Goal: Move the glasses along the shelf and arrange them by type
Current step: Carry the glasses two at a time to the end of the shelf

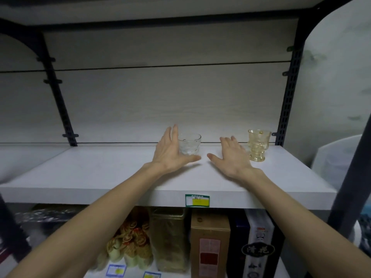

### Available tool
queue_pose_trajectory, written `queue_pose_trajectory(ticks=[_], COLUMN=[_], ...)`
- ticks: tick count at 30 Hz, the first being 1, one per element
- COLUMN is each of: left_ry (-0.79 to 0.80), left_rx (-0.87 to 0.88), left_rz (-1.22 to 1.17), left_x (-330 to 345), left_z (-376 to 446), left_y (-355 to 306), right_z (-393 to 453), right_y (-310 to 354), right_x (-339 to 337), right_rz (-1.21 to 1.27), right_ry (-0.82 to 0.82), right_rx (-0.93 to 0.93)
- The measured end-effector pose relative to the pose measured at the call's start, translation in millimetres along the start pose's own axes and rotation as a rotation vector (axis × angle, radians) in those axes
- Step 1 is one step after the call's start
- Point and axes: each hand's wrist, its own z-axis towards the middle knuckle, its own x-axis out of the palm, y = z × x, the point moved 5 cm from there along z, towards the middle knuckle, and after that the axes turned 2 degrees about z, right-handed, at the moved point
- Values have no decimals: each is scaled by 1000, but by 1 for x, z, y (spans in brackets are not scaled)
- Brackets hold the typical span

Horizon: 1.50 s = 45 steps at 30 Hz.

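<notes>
A short clear textured glass [190, 144] stands upright near the middle of the white shelf [100, 177]. My left hand [171, 152] is spread beside its left side, thumb under its front base and fingers raised behind its left rim; it looks to touch the glass without closing on it. A pale yellow footed glass [258, 145] stands upright at the shelf's right end. My right hand [230, 156] hovers flat and spread between the two glasses, its fingertips just left of the yellow glass and apart from it.
Black slotted uprights [289, 93] frame the shelf at the right and left [58, 97]. A green and yellow price label [197, 200] sits on the front edge. Below stand a brown box [209, 243], a dark printed box [259, 247] and packaged goods [130, 243].
</notes>
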Motion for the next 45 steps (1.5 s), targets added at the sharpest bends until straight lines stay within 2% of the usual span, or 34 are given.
queue_pose_trajectory(ticks=[2,6,8,13,16,21,24,26,31,35,39,45], left_ry=[-98,-302,-358,-514,-621,-751,-674,-591,-358,-194,-169,-103], left_rx=[91,244,269,241,238,134,-37,-191,-454,-644,-741,-788], left_rz=[79,204,250,255,289,343,448,515,721,763,719,729], left_x=[-19,-68,-92,-160,-203,-269,-302,-324,-360,-364,-365,-395], left_z=[-21,-75,-101,-168,-213,-279,-300,-308,-334,-356,-367,-348], left_y=[12,64,96,187,248,350,414,458,558,637,709,812], right_z=[-9,-41,-56,-87,-107,-137,-154,-157,-128,-107,-91,-40], right_y=[19,87,130,245,322,458,536,585,687,760,832,944], right_x=[-7,-11,1,46,79,123,143,158,210,252,292,336], right_rz=[30,173,226,414,460,493,462,425,244,81,21,34], right_ry=[-100,-434,-501,-517,-468,-371,-340,-281,-94,-18,-22,42], right_rx=[-2,-135,-201,-265,-327,-591,-800,-874,-795,-793,-846,-896])
